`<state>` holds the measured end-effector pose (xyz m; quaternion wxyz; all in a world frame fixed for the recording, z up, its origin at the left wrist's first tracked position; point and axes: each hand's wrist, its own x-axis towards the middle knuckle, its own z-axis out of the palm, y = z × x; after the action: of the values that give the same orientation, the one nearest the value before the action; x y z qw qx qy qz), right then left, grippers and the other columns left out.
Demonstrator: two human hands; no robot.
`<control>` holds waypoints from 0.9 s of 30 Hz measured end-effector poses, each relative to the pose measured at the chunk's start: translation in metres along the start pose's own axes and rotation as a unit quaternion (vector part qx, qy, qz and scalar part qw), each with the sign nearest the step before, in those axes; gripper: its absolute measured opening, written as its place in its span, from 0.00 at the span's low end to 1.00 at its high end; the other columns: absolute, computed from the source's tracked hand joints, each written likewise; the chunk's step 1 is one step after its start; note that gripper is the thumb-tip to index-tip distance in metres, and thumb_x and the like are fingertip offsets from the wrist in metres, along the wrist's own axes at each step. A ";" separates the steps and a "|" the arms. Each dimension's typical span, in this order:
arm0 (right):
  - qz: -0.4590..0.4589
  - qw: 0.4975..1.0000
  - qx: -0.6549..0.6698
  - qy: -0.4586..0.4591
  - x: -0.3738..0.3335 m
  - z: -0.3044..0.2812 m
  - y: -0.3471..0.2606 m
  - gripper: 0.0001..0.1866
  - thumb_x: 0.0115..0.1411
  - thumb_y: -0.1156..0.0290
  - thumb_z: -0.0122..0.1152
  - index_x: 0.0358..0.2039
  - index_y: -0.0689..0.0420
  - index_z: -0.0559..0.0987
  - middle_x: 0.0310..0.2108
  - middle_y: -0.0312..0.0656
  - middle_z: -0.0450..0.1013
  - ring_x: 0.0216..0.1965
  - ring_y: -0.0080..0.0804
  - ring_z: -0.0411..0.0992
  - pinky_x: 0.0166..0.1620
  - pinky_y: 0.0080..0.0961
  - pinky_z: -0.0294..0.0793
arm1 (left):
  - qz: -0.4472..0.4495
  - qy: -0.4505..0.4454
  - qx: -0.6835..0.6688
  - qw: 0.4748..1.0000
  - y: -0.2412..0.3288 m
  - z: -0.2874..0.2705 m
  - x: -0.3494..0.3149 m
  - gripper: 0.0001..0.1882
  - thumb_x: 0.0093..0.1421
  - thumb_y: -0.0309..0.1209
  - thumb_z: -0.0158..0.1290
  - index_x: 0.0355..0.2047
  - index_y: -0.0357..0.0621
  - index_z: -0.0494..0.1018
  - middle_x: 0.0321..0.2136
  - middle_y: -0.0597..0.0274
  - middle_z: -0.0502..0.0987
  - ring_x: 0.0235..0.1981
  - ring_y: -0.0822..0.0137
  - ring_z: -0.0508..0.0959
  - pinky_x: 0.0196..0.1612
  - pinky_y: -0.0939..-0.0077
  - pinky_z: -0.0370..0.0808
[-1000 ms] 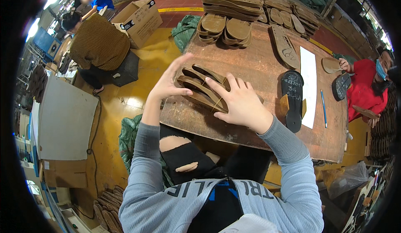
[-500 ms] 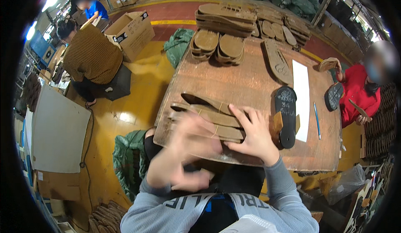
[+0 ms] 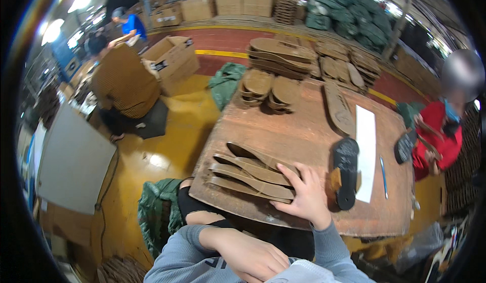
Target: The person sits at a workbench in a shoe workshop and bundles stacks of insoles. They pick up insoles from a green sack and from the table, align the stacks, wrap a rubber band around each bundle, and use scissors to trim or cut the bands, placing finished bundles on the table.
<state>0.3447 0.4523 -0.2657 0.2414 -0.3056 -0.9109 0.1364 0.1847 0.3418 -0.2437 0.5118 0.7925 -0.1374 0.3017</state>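
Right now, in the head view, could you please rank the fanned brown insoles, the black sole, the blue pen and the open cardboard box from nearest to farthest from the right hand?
1. Fanned brown insoles, under the right hand.
2. Black sole, just right.
3. Blue pen, farther right.
4. Open cardboard box, far upper left on the floor.

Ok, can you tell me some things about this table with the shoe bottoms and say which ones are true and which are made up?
1. The right hand rests on a fanned row of tan insoles. True.
2. The left hand also presses on those insoles. False: it is down near the person's body, off the table.
3. A black sole lies to the right of the right hand. True.
4. A blue pen lies on top of the insoles. False: it lies beside the white paper strip.
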 end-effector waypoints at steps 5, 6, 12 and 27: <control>-0.007 1.000 -0.012 -0.007 0.001 0.002 -0.004 0.45 0.35 0.52 0.75 0.58 0.44 0.72 0.52 0.49 0.63 0.53 0.51 0.62 0.56 0.45 0.62 | 0.016 0.063 0.073 0.995 -0.006 0.012 0.000 0.13 0.64 0.36 0.50 0.37 0.37 0.72 0.37 0.52 0.74 0.39 0.50 0.74 0.44 0.55 0.69; -0.008 1.000 -0.015 -0.011 0.001 0.003 -0.003 0.45 0.35 0.53 0.75 0.58 0.45 0.73 0.53 0.50 0.63 0.53 0.51 0.62 0.56 0.46 0.62 | 0.021 0.077 0.092 0.993 -0.004 0.013 0.001 0.12 0.64 0.36 0.50 0.36 0.38 0.72 0.36 0.53 0.74 0.38 0.51 0.74 0.44 0.55 0.69; -0.013 1.000 -0.009 0.013 0.000 0.010 0.000 0.45 0.34 0.54 0.75 0.58 0.48 0.72 0.53 0.51 0.63 0.54 0.52 0.61 0.56 0.47 0.62 | -0.044 0.274 0.348 0.895 0.014 -0.002 0.001 0.04 0.61 0.30 0.52 0.31 0.45 0.71 0.26 0.66 0.69 0.29 0.63 0.72 0.44 0.63 0.67; -0.061 0.998 0.010 0.024 0.000 0.012 0.006 0.45 0.35 0.54 0.76 0.57 0.48 0.73 0.52 0.51 0.64 0.53 0.53 0.63 0.55 0.47 0.64 | -0.266 0.356 0.530 0.722 0.021 -0.024 -0.041 0.22 0.52 0.39 0.62 0.46 0.47 0.73 0.48 0.60 0.72 0.56 0.55 0.69 0.63 0.48 0.57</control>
<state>0.3411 0.4555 -0.2785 0.2742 -0.2503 -0.9203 0.1231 0.1341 0.3500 -0.2466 0.0783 0.7725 0.4540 0.4371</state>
